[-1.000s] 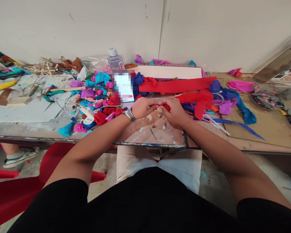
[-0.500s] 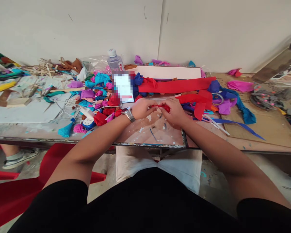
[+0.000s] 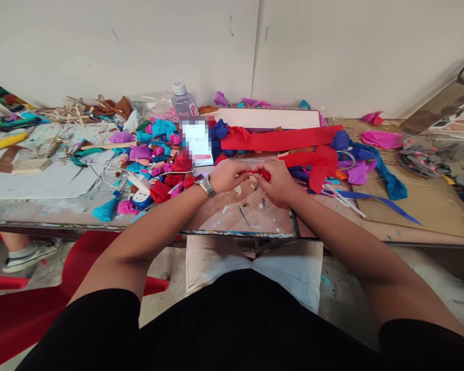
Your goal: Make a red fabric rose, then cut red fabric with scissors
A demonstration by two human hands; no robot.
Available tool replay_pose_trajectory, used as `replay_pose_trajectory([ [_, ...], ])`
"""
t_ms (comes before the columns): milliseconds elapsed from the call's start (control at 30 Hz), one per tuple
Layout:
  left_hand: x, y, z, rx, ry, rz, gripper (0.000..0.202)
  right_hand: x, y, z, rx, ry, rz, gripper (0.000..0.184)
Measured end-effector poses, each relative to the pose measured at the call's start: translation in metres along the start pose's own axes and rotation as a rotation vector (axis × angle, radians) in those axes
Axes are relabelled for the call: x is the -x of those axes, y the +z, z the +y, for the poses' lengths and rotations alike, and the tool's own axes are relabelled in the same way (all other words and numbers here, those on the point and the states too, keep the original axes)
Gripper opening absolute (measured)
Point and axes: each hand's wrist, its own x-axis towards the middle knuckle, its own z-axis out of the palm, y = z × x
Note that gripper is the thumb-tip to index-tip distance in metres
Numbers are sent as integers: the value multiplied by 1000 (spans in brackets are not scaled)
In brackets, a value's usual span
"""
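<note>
A small bunched piece of red crepe paper (image 3: 266,175) is pinched between my two hands, just above the table's front part. My left hand (image 3: 228,176), with a metal watch at the wrist, closes its fingertips on the thin twisted end. The fuller, crumpled end sits in the closed fingers of my right hand (image 3: 277,180). Beyond the hands lies a long red crepe strip (image 3: 286,138), and a second red piece (image 3: 317,164) drapes to the right. A lit phone (image 3: 199,144) leans against crumpled paper behind my left hand.
Many crumpled coloured paper pieces (image 3: 158,149) heap at the left. A clear bottle (image 3: 184,101) stands behind the phone. Near the front edge are a charger plug (image 3: 139,181) and a blue-white socket (image 3: 142,199). Scissors (image 3: 344,198) and a blue strip (image 3: 382,199) lie right, by cardboard (image 3: 429,201).
Both hands stay nearly in place, still pinching the red paper, with slight finger movement. The whole view has shifted a little.
</note>
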Motion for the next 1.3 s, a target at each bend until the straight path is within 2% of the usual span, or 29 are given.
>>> replay_pose_trajectory([
  [1300,-1,0,-1,44,5,-25,28,0,-3,-5,7,22,-1,17],
])
